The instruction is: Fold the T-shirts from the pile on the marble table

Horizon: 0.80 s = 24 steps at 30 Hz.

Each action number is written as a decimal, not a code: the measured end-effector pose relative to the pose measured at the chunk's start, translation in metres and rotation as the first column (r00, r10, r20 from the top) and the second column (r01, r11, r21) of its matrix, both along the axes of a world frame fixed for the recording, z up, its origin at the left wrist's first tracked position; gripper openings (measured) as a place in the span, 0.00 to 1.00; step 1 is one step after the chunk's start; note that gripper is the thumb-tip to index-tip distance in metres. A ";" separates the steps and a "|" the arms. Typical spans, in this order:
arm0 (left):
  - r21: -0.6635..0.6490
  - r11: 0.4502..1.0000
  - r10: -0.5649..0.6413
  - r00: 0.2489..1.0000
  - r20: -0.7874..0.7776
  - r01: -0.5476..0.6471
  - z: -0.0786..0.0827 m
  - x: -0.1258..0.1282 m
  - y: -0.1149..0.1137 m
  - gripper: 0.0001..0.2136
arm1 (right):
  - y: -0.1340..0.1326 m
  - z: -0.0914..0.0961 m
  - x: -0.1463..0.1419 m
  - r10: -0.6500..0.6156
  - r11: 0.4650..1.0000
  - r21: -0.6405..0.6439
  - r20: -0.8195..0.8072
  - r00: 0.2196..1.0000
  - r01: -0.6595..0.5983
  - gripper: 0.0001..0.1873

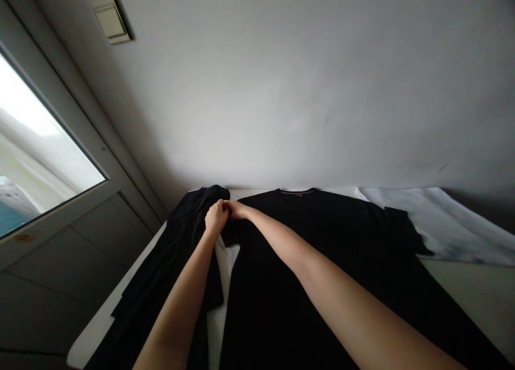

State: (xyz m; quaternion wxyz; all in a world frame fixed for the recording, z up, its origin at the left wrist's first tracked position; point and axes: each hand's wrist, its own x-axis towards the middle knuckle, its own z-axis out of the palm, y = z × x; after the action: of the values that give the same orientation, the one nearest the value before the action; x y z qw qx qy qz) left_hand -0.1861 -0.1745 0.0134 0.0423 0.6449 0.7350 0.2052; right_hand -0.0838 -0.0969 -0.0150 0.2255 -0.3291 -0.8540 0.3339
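My left hand [216, 218] is closed in a fist on black cloth, near the top of a folded black garment [173, 263]. My right hand [237, 210] reaches across from the right, its fingertips pressed against my left hand. What those fingers hold is hidden. A black T-shirt [322, 252] lies spread flat under my right forearm, its collar [296, 192] at the far side. Its near-left sleeve [232, 233] runs up to my hands. A strip of white sheet [223, 268] shows between the two black garments.
The white surface [96, 327] under the garments ends at a dark panelled door with a glass pane [40, 155] on the left. A crumpled white cloth [450, 225] lies at the right, and a grey wall rises behind, with a beige wall plate [111, 20].
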 end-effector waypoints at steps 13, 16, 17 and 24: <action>-0.010 0.996 0.089 0.976 0.197 -0.088 -0.039 0.058 -0.074 0.28 | -0.014 0.017 0.112 -0.005 0.986 -0.156 -0.371 0.929 -0.056 0.12; -0.120 0.992 0.052 0.988 0.144 -0.035 -0.041 0.066 -0.086 0.20 | -0.024 0.016 0.140 -0.034 0.987 -0.156 -0.425 0.905 -0.036 0.14; -0.140 0.990 0.047 0.992 0.117 -0.030 -0.039 0.069 -0.089 0.18 | -0.026 0.015 0.149 -0.053 0.988 -0.156 -0.432 0.900 -0.017 0.14; -0.215 0.974 -0.076 0.997 0.006 0.076 -0.026 0.091 -0.110 0.15 | -0.030 0.000 0.208 -0.242 0.963 -0.222 -0.442 0.864 0.156 0.12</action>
State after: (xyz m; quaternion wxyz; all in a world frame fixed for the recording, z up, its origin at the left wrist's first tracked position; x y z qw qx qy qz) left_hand -0.0949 -0.2848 -0.0121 0.1188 0.6643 0.7278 0.1221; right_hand 0.1243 -0.1267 -0.0151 0.4266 -0.3448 -0.7028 0.4531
